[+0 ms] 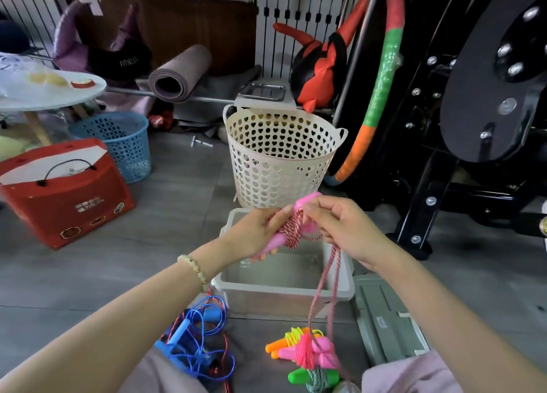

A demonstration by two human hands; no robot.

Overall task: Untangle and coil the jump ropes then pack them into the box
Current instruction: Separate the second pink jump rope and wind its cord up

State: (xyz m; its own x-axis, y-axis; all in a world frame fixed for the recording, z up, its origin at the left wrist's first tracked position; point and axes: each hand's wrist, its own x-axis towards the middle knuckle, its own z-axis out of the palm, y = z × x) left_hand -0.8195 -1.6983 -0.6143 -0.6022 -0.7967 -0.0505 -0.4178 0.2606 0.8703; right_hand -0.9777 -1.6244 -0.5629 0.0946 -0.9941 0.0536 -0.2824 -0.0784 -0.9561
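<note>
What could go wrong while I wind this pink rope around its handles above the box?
The loose tail of the pink rope runs down by the coiled bundles on the floor and could snag one and drag it. The wraps on the pink handles could slip if the left hand loosens.

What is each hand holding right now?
Left hand: grips the pink handles.
Right hand: pinches the pink rope.
</note>
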